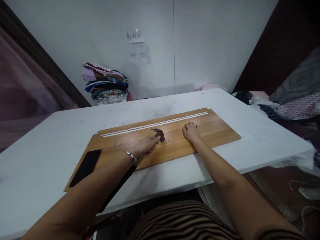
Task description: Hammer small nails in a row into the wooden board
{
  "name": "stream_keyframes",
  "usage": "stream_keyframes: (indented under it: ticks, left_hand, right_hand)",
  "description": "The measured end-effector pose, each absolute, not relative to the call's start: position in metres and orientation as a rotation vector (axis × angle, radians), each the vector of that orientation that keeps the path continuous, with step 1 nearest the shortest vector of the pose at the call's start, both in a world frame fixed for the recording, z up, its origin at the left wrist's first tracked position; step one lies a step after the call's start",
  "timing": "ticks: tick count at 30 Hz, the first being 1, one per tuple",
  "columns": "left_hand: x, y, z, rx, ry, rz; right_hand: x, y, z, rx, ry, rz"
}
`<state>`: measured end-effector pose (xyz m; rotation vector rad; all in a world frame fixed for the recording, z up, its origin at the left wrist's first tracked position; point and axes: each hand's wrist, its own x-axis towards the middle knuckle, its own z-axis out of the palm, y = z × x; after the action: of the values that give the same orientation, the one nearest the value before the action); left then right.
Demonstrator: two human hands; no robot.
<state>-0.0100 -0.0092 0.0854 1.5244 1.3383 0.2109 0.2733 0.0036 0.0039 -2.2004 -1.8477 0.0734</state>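
Observation:
My left hand (145, 146), with a bracelet at the wrist, is wrapped round a claw hammer (160, 134). The hammer's dark head is just above the wooden board (212, 128), with small dark specks beside it on the wood. Part of the handle is hidden by my fingers and forearm. Palm down on the board, to the right of the hammer, lies my right hand (192, 132), its fingers slightly bent and holding nothing.
Pale strips (155, 124) run along the board's far side. A black rectangle (86, 166) lies at its left end. The board rests on a white table (37, 150). Folded clothes (107, 81) are stacked at the back left, and fabrics (297, 106) lie beyond the right edge.

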Motion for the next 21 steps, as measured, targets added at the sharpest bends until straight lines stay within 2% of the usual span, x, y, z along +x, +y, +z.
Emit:
stream_keyframes:
  ticks: [21]
  left_hand:
    - [-0.0094, -0.0095, 0.0856, 1.503, 1.366, 0.214]
  right_hand:
    - [0.2740, 0.0019, 0.0058, -2.199, -1.866, 0.119]
